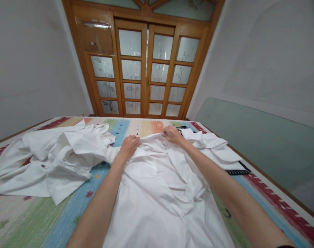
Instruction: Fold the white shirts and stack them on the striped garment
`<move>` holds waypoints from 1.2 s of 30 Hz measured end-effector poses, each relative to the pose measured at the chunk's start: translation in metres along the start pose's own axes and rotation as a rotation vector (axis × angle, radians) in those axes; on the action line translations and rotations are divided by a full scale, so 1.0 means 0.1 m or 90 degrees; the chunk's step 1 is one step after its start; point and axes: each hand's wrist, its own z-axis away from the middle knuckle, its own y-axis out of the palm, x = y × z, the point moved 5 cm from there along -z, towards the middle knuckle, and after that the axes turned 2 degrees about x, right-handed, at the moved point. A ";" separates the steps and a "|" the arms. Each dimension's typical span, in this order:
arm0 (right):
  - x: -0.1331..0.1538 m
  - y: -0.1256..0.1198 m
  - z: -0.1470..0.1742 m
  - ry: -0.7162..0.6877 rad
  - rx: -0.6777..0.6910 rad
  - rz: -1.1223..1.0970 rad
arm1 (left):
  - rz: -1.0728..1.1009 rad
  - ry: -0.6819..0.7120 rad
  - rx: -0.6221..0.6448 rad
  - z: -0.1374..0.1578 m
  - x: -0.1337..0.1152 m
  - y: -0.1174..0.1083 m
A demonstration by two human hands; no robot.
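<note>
A white shirt (157, 203) lies spread and wrinkled in front of me, its near part running out of the bottom of the view. My left hand (130, 146) grips its far edge, fingers curled over the fabric. Further right along that same edge, my right hand (172, 133) pinches the cloth between thumb and fingers. Between the two hands the edge is drawn fairly straight and slightly raised. Folds cover the middle of the shirt, below my right hand.
A heap of crumpled white cloth (61, 155) lies to the left. Folded white fabric (213, 146) with black-trimmed items lies right. Everything rests on a striped, multicoloured cover (61, 217). A greenish panel (262, 134) borders the right side; wooden glazed doors (145, 69) stand beyond.
</note>
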 end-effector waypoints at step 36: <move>0.59 0.03 -0.15 -0.073 -0.054 -0.139 | -0.009 -0.029 -0.049 -0.11 -0.14 -0.33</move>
